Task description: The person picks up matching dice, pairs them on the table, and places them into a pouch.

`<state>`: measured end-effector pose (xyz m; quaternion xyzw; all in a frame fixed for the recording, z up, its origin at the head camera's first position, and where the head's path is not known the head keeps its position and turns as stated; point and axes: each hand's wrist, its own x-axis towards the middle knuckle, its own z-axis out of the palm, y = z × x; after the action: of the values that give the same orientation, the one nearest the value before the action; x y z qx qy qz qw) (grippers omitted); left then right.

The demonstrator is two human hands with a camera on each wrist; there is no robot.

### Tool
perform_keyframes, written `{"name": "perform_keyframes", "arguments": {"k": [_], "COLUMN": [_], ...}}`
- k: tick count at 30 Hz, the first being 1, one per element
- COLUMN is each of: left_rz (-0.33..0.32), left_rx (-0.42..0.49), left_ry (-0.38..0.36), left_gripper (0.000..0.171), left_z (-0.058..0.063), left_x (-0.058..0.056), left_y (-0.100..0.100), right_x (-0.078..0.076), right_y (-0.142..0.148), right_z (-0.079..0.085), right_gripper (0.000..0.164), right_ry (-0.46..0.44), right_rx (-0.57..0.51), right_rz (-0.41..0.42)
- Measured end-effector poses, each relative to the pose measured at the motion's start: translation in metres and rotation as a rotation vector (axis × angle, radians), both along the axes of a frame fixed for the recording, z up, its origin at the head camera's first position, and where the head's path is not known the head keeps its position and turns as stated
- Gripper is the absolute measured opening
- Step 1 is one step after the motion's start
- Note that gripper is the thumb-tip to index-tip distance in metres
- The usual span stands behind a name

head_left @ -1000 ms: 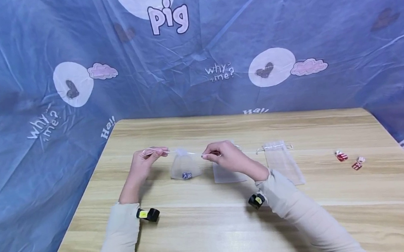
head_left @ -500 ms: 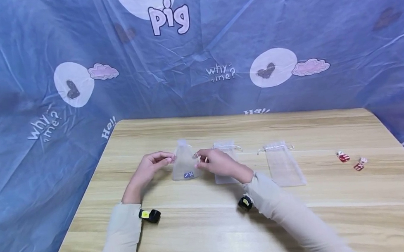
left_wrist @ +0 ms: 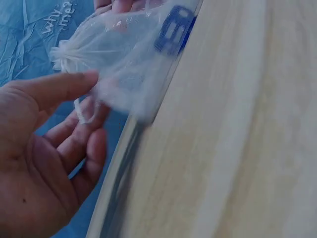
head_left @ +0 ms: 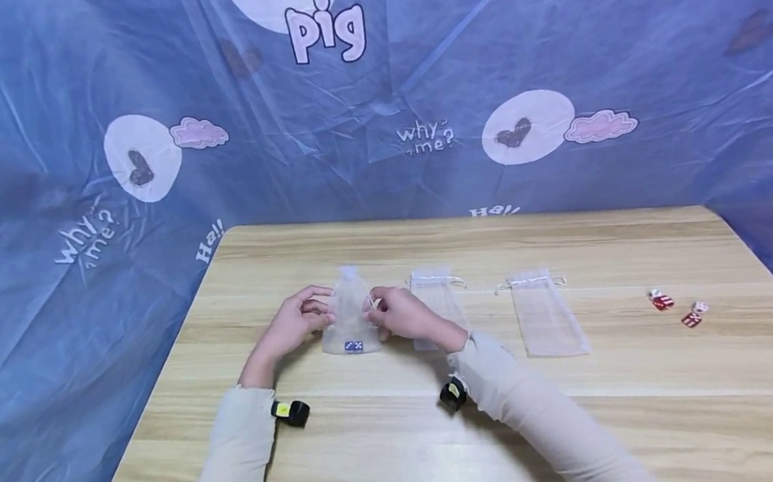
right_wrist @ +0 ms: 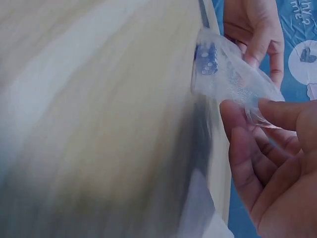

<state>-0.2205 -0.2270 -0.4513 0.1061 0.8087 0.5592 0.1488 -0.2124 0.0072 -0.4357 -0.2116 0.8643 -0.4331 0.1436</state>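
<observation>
A sheer white drawstring pouch stands between both hands, its neck gathered tight at the top. Blue dice show through the mesh at its bottom. My left hand pinches the pouch's left side between thumb and fingers; a loop of white cord hangs by those fingers in the left wrist view. On the opposite side, my right hand pinches the mesh with thumb and forefinger, the other fingers curved beneath, as the right wrist view shows.
Two flat mesh pouches, a nearer one partly behind the right hand and another further right, lie on the wooden table. Red dice and white dice sit in two small groups at the right. A blue printed cloth hangs behind.
Both hands moved inward from the outstretched drawstrings to the pouch's sides, the right one travelling left. The pouch now stands taller and has shifted slightly toward me.
</observation>
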Motion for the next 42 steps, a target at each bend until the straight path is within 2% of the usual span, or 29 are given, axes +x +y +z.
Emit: {"name": "perform_keyframes", "arguments": {"k": [3, 6, 11, 16, 21, 26, 30, 34, 42], "left_rz": [0.073, 0.099, 0.067, 0.018, 0.001, 0.008, -0.017, -0.072, -0.156], "left_rx": [-0.026, -0.074, -0.156, -0.211, -0.256, -0.287, -0.268, -0.243, -0.157], "left_ry": [-0.016, -0.017, 0.028, 0.065, 0.098, 0.175, 0.223, 0.254, 0.227], "left_gripper": [0.041, 0.039, 0.04, 0.044, 0.048, 0.05, 0.048, 0.045, 0.048], "left_z": [0.001, 0.0, 0.0, 0.003, 0.015, 0.031, 0.041, 0.045, 0.049], "left_x": [0.0, 0.001, 0.002, 0.004, 0.008, 0.011, 0.016, 0.018, 0.01], "left_y": [-0.002, -0.006, -0.01, -0.014, -0.015, -0.012, 0.0, 0.019, 0.059], "right_x": [0.0, -0.001, -0.003, -0.004, -0.002, 0.003, 0.009, 0.014, 0.021], "right_y": [-0.007, -0.011, -0.011, -0.006, 0.005, 0.024, 0.044, 0.065, 0.112], "right_z": [-0.003, -0.005, -0.006, -0.006, 0.001, 0.013, 0.023, 0.035, 0.056], "right_gripper": [0.01, 0.011, 0.015, 0.033, 0.047, 0.046, 0.045, 0.043, 0.043], "right_ry": [-0.074, -0.1, -0.109, -0.1, -0.068, -0.034, 0.013, 0.055, 0.127], "right_rx": [-0.025, -0.017, 0.005, 0.063, 0.087, 0.055, 0.049, 0.012, 0.008], "right_rz": [-0.011, -0.023, -0.046, -0.071, -0.059, -0.028, 0.007, 0.026, 0.018]}}
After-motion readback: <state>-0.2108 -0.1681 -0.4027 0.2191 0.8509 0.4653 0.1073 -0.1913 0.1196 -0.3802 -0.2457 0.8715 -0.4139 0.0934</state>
